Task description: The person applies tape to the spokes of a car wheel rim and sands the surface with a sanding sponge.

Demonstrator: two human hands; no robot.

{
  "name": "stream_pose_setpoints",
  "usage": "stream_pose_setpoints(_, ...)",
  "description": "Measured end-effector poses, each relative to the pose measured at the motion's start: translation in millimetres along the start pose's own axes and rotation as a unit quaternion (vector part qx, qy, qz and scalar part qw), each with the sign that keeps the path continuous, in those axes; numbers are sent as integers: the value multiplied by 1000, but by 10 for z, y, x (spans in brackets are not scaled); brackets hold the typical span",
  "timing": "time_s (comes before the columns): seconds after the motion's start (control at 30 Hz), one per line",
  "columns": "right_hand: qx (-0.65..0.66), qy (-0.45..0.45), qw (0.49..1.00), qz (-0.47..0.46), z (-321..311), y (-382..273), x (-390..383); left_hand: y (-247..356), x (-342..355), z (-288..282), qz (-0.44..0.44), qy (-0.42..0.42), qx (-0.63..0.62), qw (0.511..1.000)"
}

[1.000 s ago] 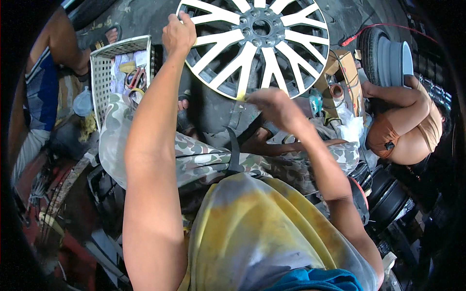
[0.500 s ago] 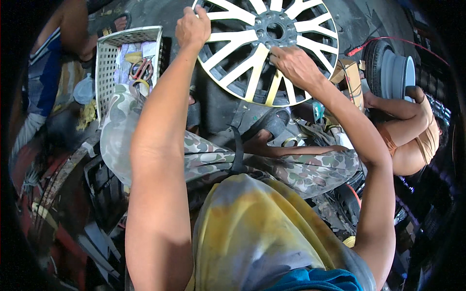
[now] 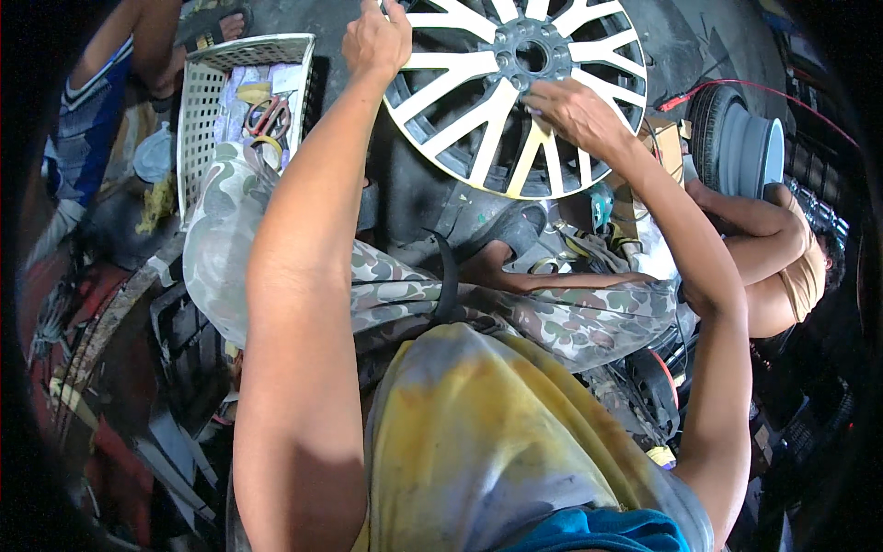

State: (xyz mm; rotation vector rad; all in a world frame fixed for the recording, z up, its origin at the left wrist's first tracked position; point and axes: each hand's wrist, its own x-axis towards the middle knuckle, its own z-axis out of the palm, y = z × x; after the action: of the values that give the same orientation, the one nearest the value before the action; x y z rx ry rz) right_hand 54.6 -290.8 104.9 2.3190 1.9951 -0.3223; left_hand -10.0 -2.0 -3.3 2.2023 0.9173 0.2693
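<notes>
A multi-spoke wheel [image 3: 446,61] with white spoke faces, dark gaps and a dark round hub lies in front of me at the top of the view. One lower spoke looks yellowish, and so does the lower rim edge. My left hand [image 3: 379,44] grips the wheel's outer rim at its left side, fingers wrapped over the edge. Just below and right of the hub, my right hand [image 3: 579,115] is over the spokes with its fingers curled together. What lies between those fingertips is hidden or too small to name.
Left of the wheel stands a white perforated basket [image 3: 204,138] holding scissors [image 3: 269,118] and a tape roll [image 3: 266,150]. A tyre on a silver rim [image 3: 740,143] is at right, near a red cable [image 3: 685,97]. One person [image 3: 782,244] sits at right; another person's legs [image 3: 101,110] show at left.
My right hand has shifted a little right and down across the spokes. In the picture, the wheel and left hand sit slightly further right. The spoke below the hub looks whiter than before.
</notes>
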Motion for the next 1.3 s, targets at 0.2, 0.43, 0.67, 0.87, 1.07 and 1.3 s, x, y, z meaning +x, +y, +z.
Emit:
stream_pose_setpoints(0.2, 30, -30, 998, 38, 67, -139, -170, -14, 12, 0, 20, 8, -20, 1000)
stream_pose_setpoints(0.43, 39, -31, 996, 78, 66, -152, -136, 32, -29, -20, 10, 3, -13, 1000)
stream_pose_setpoints(0.67, 15, 15, 997, 68, 92, -60, -39, 6, -5, 5, 14, 6, -17, 1000)
stream_pose_setpoints(0.87, -7, -45, 999, 1, -142, -307, -101, 46, -15, -93, -10, -11, -3, 1000)
stream_pose_setpoints(1.07, -11, -51, 999, 10, 25, -124, -99, 39, -26, -26, 8, -11, -8, 1000)
stream_pose_setpoints(1.3, -83, -42, 995, -30, -46, -54, 164, 27, -31, -7, 21, 7, -10, 1000)
